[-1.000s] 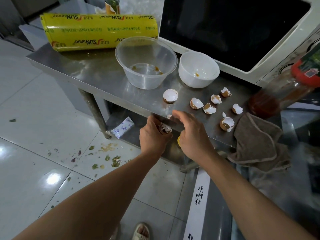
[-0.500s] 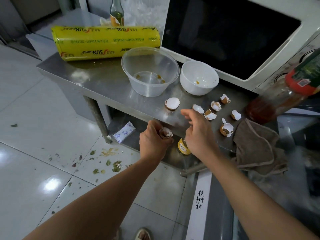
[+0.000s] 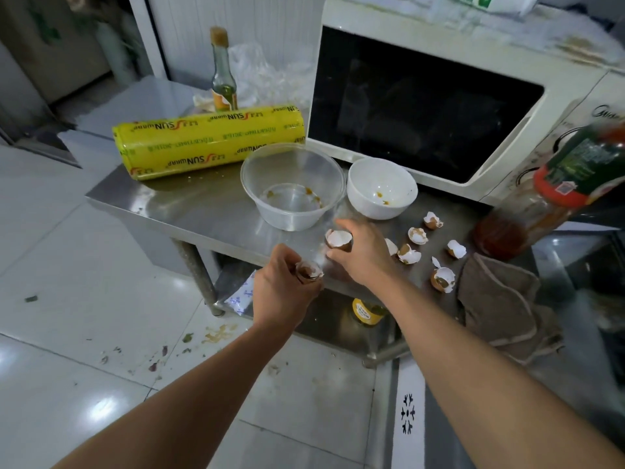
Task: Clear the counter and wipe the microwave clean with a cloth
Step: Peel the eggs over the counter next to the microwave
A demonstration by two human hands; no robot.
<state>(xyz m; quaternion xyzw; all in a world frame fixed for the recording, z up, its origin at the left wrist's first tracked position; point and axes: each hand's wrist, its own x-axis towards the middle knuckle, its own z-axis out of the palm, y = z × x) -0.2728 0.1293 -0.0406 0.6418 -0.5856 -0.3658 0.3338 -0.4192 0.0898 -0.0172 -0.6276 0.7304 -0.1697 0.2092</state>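
— What were the hands doing when you looked over?

— Each held a shell. The left hand [image 3: 285,292] had its fingers curled round a broken eggshell [image 3: 308,270], just off the front edge of the steel counter [image 3: 203,211]. My guess was it served as the collecting hand, so the shells could go out in 1 trip. The right hand [image 3: 363,255] pinched a second shell half [image 3: 338,239] between thumb and fingers, low over the counter, open side up.

— And the rest?

— I counted 6 more shell pieces, among them one [image 3: 417,235] in the middle and a bigger one [image 3: 443,279] beside the cloth, all scattered between the right hand and the sauce bottle [image 3: 527,211]. A clear plastic bowl [image 3: 293,191] and a white bowl [image 3: 382,187] stood behind, both smeared inside.

— The cloth?

— The brown cloth [image 3: 500,299] lay crumpled at the counter's right end, drooping over the front edge, untouched. Sensible, I thought: wiping comes after clearing.

— Which way did the microwave face?

— The microwave [image 3: 426,106] sat at the back, its long axis running along the counter, dark door toward the person. The yellow cling-film roll [image 3: 209,140] lay on its side, parallel to that same back line.
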